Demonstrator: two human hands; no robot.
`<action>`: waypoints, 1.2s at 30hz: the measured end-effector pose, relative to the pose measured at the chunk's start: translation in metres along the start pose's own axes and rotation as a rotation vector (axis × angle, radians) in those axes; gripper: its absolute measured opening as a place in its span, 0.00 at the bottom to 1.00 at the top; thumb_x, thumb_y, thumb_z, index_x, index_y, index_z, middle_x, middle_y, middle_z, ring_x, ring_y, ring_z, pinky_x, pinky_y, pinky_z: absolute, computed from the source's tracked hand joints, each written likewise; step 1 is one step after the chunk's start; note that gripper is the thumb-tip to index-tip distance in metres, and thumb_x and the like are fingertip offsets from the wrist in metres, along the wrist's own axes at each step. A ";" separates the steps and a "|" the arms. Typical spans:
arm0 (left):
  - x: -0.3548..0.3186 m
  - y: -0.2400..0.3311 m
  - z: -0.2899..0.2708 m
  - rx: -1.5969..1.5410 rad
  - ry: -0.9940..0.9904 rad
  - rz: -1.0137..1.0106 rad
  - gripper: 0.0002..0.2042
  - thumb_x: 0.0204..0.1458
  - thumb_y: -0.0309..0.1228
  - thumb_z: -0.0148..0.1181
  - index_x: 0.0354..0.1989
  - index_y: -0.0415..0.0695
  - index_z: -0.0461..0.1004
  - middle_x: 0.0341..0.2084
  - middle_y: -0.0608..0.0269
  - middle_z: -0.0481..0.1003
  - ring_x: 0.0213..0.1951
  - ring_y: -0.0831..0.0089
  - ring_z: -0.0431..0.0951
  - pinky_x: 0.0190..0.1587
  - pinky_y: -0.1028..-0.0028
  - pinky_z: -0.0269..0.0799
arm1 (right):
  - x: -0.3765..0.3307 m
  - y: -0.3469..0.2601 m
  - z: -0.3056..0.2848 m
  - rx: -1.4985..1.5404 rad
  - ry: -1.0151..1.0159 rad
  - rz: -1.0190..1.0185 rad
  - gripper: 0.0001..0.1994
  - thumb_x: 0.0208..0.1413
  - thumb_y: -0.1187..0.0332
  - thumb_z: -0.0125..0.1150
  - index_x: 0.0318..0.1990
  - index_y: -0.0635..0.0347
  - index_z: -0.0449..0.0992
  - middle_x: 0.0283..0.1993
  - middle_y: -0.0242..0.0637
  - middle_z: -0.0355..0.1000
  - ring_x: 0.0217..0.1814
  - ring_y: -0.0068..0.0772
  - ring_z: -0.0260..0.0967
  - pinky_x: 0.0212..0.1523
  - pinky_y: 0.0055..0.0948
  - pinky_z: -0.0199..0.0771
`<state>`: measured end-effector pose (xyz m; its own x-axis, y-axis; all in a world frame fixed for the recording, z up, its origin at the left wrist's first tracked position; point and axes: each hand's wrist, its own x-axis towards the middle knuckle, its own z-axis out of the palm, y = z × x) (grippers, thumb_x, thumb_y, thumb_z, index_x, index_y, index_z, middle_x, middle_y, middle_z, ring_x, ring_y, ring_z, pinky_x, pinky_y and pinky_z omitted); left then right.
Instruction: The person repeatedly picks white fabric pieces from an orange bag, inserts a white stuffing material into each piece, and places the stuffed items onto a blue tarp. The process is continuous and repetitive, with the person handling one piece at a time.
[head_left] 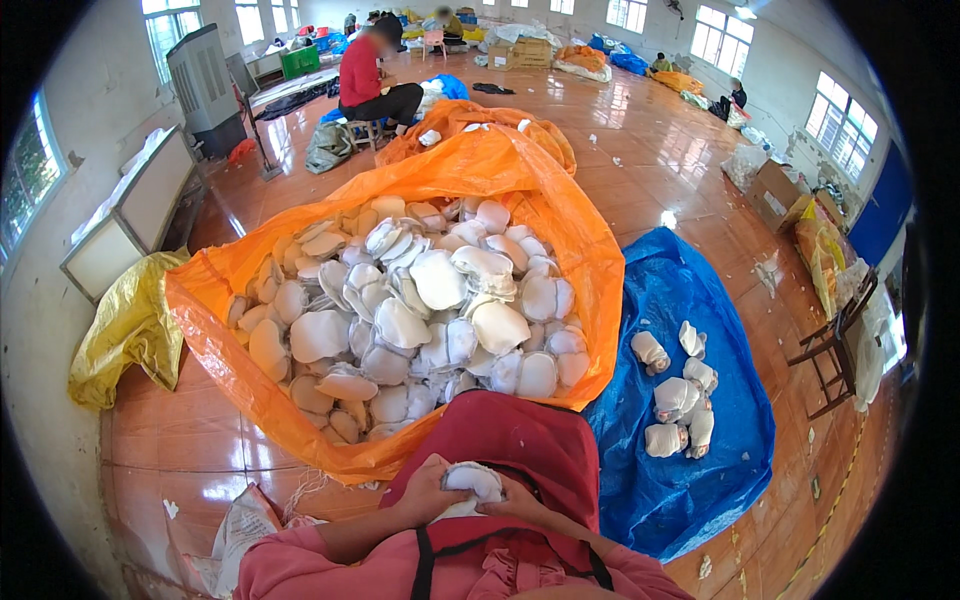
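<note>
Over my lap, my left hand point(430, 490) and my right hand point(519, 498) grip a folded white fabric pad point(474, 481) between them. The fingers of both hands are curled around its sides. In front of my knees lies a big orange sack point(590, 350), spread wide, with a heap of white rounded pads point(440, 280) inside it. To my right, several rolled white bundles point(668, 400) rest on a blue plastic sheet point(720, 460). A red cloth point(520, 440) covers my lap.
A yellow sack point(125, 330) lies left of the orange one, near a white panel stand point(120, 220). A person in red point(362, 85) sits on a stool ahead. At right stand a wooden chair point(835, 350) and cardboard boxes point(780, 195). White scraps dot the tiled floor.
</note>
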<state>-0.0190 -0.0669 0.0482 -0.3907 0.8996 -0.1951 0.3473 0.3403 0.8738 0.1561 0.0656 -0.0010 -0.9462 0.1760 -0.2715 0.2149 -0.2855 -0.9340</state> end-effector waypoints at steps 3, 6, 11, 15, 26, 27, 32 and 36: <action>0.002 0.007 0.000 0.088 0.021 -0.010 0.19 0.40 0.35 0.71 0.42 0.42 0.75 0.38 0.54 0.69 0.44 0.57 0.71 0.47 0.64 0.68 | 0.004 0.004 0.000 -0.027 0.035 -0.010 0.37 0.50 0.63 0.69 0.66 0.60 0.58 0.60 0.35 0.65 0.60 0.29 0.62 0.62 0.29 0.60; 0.007 0.007 0.004 0.095 0.043 -0.004 0.20 0.41 0.34 0.70 0.43 0.42 0.74 0.39 0.53 0.68 0.45 0.56 0.70 0.49 0.63 0.68 | 0.012 0.028 -0.007 -0.066 0.090 -0.046 0.34 0.51 0.67 0.68 0.65 0.58 0.60 0.58 0.33 0.66 0.59 0.28 0.62 0.62 0.29 0.60; 0.014 -0.005 0.014 0.094 0.204 0.043 0.16 0.39 0.31 0.70 0.37 0.41 0.74 0.37 0.52 0.68 0.43 0.55 0.70 0.46 0.63 0.68 | 0.018 0.010 -0.002 -0.140 0.140 -0.040 0.35 0.49 0.66 0.68 0.65 0.58 0.61 0.59 0.34 0.66 0.59 0.29 0.64 0.61 0.29 0.61; 0.029 -0.006 0.013 0.136 0.240 0.080 0.13 0.38 0.29 0.70 0.32 0.40 0.75 0.33 0.53 0.69 0.40 0.55 0.70 0.43 0.62 0.67 | 0.027 0.004 -0.004 -0.228 0.203 0.016 0.35 0.47 0.66 0.68 0.64 0.58 0.62 0.59 0.36 0.67 0.60 0.31 0.65 0.62 0.30 0.62; 0.055 -0.013 0.019 0.157 0.259 0.146 0.11 0.36 0.28 0.70 0.29 0.41 0.75 0.30 0.55 0.69 0.36 0.56 0.72 0.40 0.63 0.68 | 0.034 0.018 -0.006 -0.180 0.430 -0.131 0.30 0.48 0.63 0.66 0.58 0.65 0.66 0.52 0.45 0.71 0.56 0.37 0.68 0.59 0.33 0.65; 0.057 -0.013 0.021 0.168 0.262 0.152 0.11 0.36 0.28 0.70 0.29 0.42 0.76 0.30 0.55 0.69 0.36 0.56 0.72 0.40 0.63 0.69 | 0.034 0.019 -0.007 -0.232 0.472 -0.125 0.29 0.48 0.63 0.66 0.57 0.66 0.67 0.52 0.45 0.71 0.55 0.38 0.69 0.58 0.33 0.65; 0.060 -0.004 0.032 0.087 0.281 0.170 0.10 0.37 0.27 0.68 0.29 0.42 0.75 0.29 0.55 0.69 0.35 0.55 0.72 0.38 0.62 0.69 | 0.030 0.027 -0.010 -0.192 0.532 -0.096 0.27 0.48 0.71 0.61 0.58 0.63 0.67 0.55 0.39 0.71 0.57 0.32 0.67 0.59 0.31 0.65; 0.057 0.000 0.042 0.152 0.351 0.223 0.07 0.39 0.26 0.65 0.29 0.44 0.75 0.29 0.54 0.69 0.34 0.54 0.72 0.35 0.60 0.68 | 0.028 0.015 -0.006 -0.147 0.552 -0.194 0.25 0.47 0.71 0.61 0.56 0.62 0.69 0.52 0.38 0.72 0.54 0.32 0.70 0.56 0.31 0.68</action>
<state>-0.0054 -0.0039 0.0177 -0.5489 0.8170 0.1765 0.5670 0.2088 0.7968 0.1345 0.0717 -0.0235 -0.7147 0.6860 -0.1364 0.1193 -0.0725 -0.9902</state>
